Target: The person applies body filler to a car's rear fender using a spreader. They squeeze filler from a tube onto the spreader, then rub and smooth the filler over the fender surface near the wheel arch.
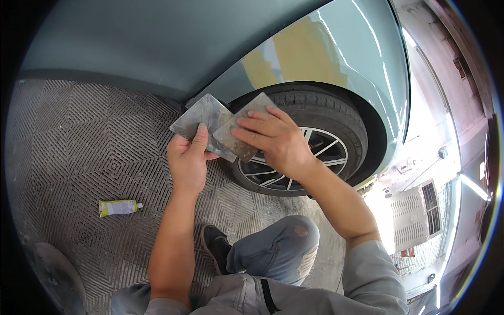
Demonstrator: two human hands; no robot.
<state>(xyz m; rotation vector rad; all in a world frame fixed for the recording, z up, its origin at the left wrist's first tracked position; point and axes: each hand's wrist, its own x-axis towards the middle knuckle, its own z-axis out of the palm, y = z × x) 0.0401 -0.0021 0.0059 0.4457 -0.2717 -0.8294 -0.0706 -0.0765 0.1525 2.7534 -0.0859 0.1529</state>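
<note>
My left hand grips a flat grey metal filler spreader, thumb on its upper face. A second spreader, duller and stained brown, is in my right hand, with fingers laid flat along it. The two plates meet at their edges, the right one partly over the left. Just beyond them is the car's fender, pale blue-green, with a patch of yellowish body filler above the wheel arch. Whether any paste lies between the plates I cannot tell.
Behind my hands stands the car's wheel with its black tyre. A blue-green door panel fills the upper left. On the ridged grey floor lies a yellow-and-white tube. A rounded grey object sits at lower left.
</note>
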